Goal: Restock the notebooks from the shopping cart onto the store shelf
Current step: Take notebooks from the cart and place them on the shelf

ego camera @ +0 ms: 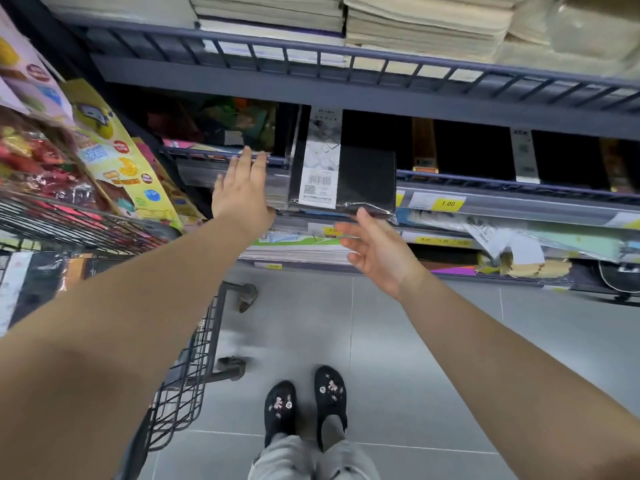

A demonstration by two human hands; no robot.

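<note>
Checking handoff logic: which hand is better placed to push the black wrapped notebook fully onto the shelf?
Right, probably. The right hand is open just under the black wrapped notebook's lower edge, which overhangs the shelf rail. The left hand lies flat beside the notebook's left edge, against the rail, not behind it.

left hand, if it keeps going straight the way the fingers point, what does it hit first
Most likely the dark metal rail at the front of the middle shelf: the left hand is open, its fingertips already at the rail. Beyond lie colourful packaged items. Depth is hard to judge.
</note>
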